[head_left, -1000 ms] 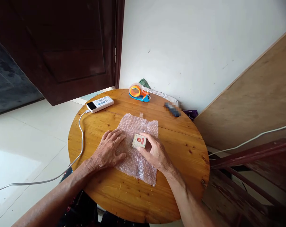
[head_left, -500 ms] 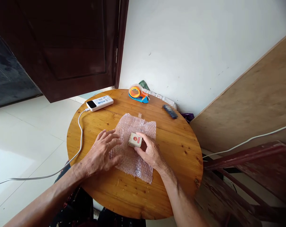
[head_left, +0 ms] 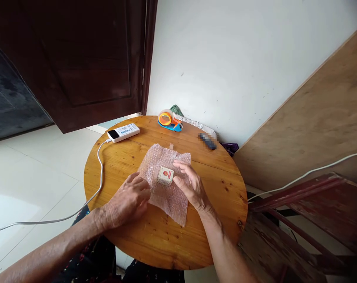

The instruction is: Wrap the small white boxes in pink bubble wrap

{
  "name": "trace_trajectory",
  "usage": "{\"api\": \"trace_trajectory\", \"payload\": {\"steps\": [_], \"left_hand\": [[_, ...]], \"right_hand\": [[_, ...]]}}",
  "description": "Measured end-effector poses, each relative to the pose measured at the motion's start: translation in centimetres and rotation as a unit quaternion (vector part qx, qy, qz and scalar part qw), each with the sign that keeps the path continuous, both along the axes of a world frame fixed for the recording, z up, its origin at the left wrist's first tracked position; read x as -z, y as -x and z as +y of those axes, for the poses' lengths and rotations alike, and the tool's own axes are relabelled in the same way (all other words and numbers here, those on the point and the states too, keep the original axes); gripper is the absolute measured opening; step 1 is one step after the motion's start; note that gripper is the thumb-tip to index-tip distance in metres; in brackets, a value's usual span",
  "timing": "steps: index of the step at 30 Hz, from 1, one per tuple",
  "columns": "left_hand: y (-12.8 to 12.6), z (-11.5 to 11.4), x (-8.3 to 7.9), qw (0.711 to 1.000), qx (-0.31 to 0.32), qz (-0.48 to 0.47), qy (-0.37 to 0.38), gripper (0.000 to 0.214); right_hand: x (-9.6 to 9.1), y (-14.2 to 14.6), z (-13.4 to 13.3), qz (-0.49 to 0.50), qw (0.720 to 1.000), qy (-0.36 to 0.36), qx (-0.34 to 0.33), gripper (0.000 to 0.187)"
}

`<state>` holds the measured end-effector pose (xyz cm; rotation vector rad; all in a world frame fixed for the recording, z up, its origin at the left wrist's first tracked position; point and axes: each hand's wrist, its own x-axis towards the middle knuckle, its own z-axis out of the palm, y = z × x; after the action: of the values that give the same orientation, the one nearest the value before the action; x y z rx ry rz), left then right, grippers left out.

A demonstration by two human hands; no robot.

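A small cream-coloured box with a red label sits on a sheet of bubble wrap, near its middle. My left hand is closed at the sheet's left edge, fingers curled in on the bubble wrap; its fingertips are partly hidden. Just right of the box is my right hand, fingers apart and nothing in them. Its thumb comes close to the box's right side.
On the round wooden table a tape dispenser stands at the back. A white power bank with a cable lies back left. A blurred dark object lies back right, near the wall.
My right hand has let go of the box and opened beside it. My left hand's spread fingers have curled in at the bubble wrap's left edge. The view has shifted slightly.
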<state>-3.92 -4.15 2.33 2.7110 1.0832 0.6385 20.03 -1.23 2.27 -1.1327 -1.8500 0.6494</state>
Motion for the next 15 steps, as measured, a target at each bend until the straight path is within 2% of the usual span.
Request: {"api": "trace_trajectory", "payload": {"steps": [4,7,9,11,13,15], "left_hand": [[-0.6,1.6,-1.6,0.994,-0.068,-0.082,0.015,0.014],[-1.4,3.1,-2.4,0.988,-0.126,-0.083,0.021,0.012],[-1.8,4.0,-2.5,0.984,-0.154,-0.080,0.027,0.010],[-2.2,4.9,-2.4,0.981,-0.167,-0.089,0.035,0.010],[-2.4,5.7,-2.2,0.978,-0.168,-0.110,0.053,0.009],[-2.3,6.2,-2.0,0.972,-0.161,-0.145,0.091,0.014]], "right_hand": [[-0.6,-1.3,0.1,0.044,0.998,0.021,-0.041,0.055],[-1.0,-2.0,0.1,0.054,0.994,0.058,-0.069,0.070],[-1.1,-2.0,0.0,0.046,0.994,0.077,-0.065,0.074],[-1.0,-1.5,0.0,0.027,0.996,0.083,-0.013,0.065],[-0.6,-0.9,0.0,0.016,0.994,0.090,0.056,0.038],[0.0,-0.4,0.2,0.025,0.989,0.105,0.097,0.017]]}}
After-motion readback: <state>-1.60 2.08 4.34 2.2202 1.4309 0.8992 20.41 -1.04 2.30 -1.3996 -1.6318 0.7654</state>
